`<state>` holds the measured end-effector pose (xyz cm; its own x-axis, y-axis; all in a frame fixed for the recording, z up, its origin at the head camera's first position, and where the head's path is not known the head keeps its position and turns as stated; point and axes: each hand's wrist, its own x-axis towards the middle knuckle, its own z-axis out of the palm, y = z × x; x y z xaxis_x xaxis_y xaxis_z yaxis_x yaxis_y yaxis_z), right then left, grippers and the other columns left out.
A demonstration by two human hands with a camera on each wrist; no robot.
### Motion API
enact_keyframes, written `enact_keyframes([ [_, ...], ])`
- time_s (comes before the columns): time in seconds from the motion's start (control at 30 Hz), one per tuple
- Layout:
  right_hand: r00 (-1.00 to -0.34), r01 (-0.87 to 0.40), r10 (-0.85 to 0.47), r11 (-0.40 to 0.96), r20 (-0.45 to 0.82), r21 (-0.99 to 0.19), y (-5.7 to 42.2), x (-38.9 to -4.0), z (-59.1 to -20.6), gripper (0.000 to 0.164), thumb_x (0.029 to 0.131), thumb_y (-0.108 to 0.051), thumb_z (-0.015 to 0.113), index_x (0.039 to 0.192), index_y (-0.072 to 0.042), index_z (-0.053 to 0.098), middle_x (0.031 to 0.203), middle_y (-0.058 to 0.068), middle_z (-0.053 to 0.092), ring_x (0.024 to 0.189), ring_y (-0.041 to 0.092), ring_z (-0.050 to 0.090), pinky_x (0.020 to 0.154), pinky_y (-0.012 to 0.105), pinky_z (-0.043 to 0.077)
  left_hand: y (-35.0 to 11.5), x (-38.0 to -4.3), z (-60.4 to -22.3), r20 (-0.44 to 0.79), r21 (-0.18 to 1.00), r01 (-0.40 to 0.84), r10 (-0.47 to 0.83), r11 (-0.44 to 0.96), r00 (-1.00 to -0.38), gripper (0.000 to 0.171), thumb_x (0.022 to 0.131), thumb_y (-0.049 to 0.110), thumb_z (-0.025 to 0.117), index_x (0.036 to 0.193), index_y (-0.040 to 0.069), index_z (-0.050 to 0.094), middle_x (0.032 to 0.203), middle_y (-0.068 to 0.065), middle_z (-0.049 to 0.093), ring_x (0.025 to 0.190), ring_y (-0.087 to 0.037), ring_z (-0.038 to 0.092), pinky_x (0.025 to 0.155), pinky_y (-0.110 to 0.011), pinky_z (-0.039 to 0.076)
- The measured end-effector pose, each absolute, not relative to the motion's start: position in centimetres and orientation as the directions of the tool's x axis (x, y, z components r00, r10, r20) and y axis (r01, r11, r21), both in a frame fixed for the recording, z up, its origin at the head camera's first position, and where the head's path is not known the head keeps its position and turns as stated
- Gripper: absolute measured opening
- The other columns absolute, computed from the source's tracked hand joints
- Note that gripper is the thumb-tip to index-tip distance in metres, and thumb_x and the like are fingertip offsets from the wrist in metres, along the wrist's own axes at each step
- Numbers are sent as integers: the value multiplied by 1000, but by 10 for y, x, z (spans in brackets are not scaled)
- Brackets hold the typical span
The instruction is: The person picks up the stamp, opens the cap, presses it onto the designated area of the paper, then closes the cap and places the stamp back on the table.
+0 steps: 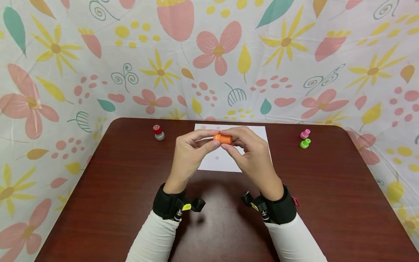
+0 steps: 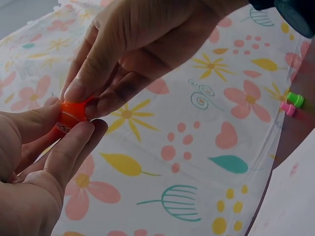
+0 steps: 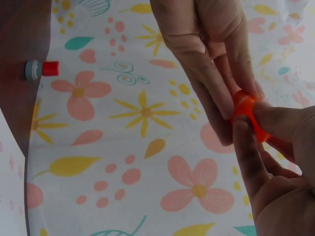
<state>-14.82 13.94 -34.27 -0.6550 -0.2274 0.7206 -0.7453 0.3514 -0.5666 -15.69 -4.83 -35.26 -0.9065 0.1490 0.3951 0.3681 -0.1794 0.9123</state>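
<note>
Nearest are the white sleeves (image 1: 154,236) and the black wrist bands (image 1: 283,206). Just beyond them, the left hand (image 1: 191,149) and the right hand (image 1: 254,151) are together, and both pinch the orange piece (image 1: 223,139), one from each end, with thumb and fingers. It is held up, over the white paper (image 1: 222,164) as the head view shows it. Whether it is one part or two, I cannot tell.

To do this well, I think both thumbs should press with equal force and the piece should remain level, because it is small and could slip out under uneven pressure. Any turn or pull is better made slowly, along its length, with the wrists steady.

The paper carries small pinkish prints, so it is wise not to rub over them. Farther to the left, the red and grey piece (image 1: 159,133) stands on the table (image 1: 114,203); to the right are the pink piece (image 1: 305,134) and the green piece (image 1: 305,143), near each other. Behind everything is the flowered cloth (image 1: 127,98).
</note>
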Motion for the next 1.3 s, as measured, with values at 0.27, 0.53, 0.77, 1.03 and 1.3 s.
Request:
enact_keyframes([
  [0.27, -649, -745, -249, 402, 719, -532, 140, -148, -343, 33, 87, 5, 79, 118, -1, 72, 113, 11, 70, 96, 18, 71, 87, 15, 56, -53, -156, -350, 514, 852, 523, 152, 28, -845, 29, 91, 4, 78, 120, 1, 76, 118, -12, 76, 105, -17, 75, 90, -31, 62],
  [0.53, -644, -741, -225, 420, 731, -523, 138, -149, -345, 29, 85, 3, 81, 113, 0, 72, 105, 10, 70, 89, 17, 70, 84, 13, 55, -47, -146, -344, 765, 415, 743, 240, 526, -597, 40, 87, 3, 81, 125, -3, 71, 126, -17, 68, 113, -30, 63, 91, -35, 58],
  [0.77, -618, -746, -194, 449, 762, -491, 133, -148, -348, 27, 83, 1, 84, 107, 1, 73, 97, 11, 71, 83, 17, 69, 81, 15, 57, -32, -139, -348, 781, 375, 715, 214, 590, -586, 36, 87, -2, 80, 121, -7, 71, 118, -18, 67, 108, -31, 63, 89, -33, 58],
  [1.03, -569, -760, -227, 511, 790, -400, 130, -148, -348, 25, 84, -4, 84, 106, 2, 72, 96, 13, 70, 84, 18, 70, 79, 24, 60, -25, -137, -351, 787, 403, 664, 133, 630, -603, 22, 89, -4, 77, 110, -6, 74, 110, -17, 65, 106, -28, 65, 90, -33, 61],
  [1.3, -571, -756, -271, 541, 775, -368, 130, -150, -353, 32, 84, -4, 85, 111, 3, 69, 99, 15, 69, 83, 21, 72, 76, 32, 62, -35, -144, -358, 742, 464, 629, 114, 624, -661, 22, 85, -1, 83, 106, -3, 76, 104, -15, 67, 101, -27, 71, 91, -35, 61],
])
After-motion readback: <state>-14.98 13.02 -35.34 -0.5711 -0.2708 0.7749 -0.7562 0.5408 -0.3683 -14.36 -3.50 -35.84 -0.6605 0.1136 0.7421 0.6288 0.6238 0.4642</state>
